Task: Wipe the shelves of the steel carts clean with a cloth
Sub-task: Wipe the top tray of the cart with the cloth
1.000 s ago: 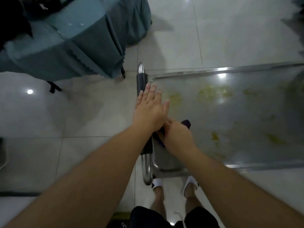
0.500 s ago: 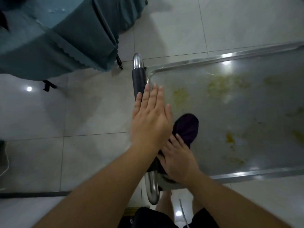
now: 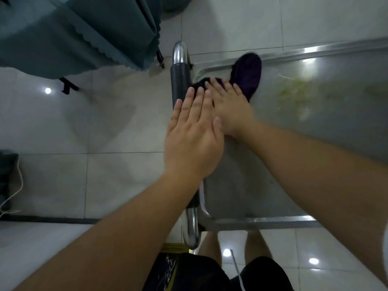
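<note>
The steel cart's top shelf (image 3: 315,164) fills the right half of the view, with yellow-green smears toward its far right. A dark purple cloth (image 3: 248,75) lies at the shelf's far left corner. My right hand (image 3: 233,110) presses flat on the cloth's near part. My left hand (image 3: 194,133) hovers flat with fingers together over the cart's handle (image 3: 179,80), a steel tube with a black grip, and holds nothing.
A table draped in a teal cloth (image 3: 73,32) stands on the tiled floor at the upper left, close to the cart's handle. A white cable (image 3: 12,192) lies at the left edge. My legs and dark shorts show below the cart.
My right hand has pushed the purple cloth along the shelf's left side from the near edge to the far corner. The left hand stayed flat over the handle.
</note>
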`<act>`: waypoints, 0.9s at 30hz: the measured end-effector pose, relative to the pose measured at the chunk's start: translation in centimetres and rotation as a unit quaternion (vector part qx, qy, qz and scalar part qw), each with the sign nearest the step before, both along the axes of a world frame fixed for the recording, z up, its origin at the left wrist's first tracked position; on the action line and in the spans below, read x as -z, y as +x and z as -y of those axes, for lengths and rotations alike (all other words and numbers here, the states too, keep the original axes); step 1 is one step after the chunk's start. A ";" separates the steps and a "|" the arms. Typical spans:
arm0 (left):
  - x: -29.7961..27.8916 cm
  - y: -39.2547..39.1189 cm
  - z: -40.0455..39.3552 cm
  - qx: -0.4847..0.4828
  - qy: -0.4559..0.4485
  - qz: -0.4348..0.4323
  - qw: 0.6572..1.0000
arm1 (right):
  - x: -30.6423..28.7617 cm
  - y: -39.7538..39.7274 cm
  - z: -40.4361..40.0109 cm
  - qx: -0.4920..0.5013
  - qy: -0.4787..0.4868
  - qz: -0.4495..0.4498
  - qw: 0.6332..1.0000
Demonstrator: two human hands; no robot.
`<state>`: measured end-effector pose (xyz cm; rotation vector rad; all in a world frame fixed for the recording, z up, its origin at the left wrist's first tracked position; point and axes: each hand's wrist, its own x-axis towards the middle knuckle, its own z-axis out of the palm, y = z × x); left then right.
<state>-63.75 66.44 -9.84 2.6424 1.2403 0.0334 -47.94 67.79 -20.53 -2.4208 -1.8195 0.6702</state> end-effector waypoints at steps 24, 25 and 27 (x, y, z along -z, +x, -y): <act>-0.6 0.3 0.5 -0.005 -0.006 -0.040 0.999 | 0.0 8.3 7.1 -0.009 -0.005 0.019 1.000; -0.6 0.2 0.5 -0.004 -0.004 -0.044 0.999 | -0.1 10.1 5.0 -0.006 -0.020 0.021 1.000; -0.5 0.3 0.4 -0.007 0.001 -0.046 0.999 | -0.3 13.0 1.8 0.016 -0.049 0.028 0.998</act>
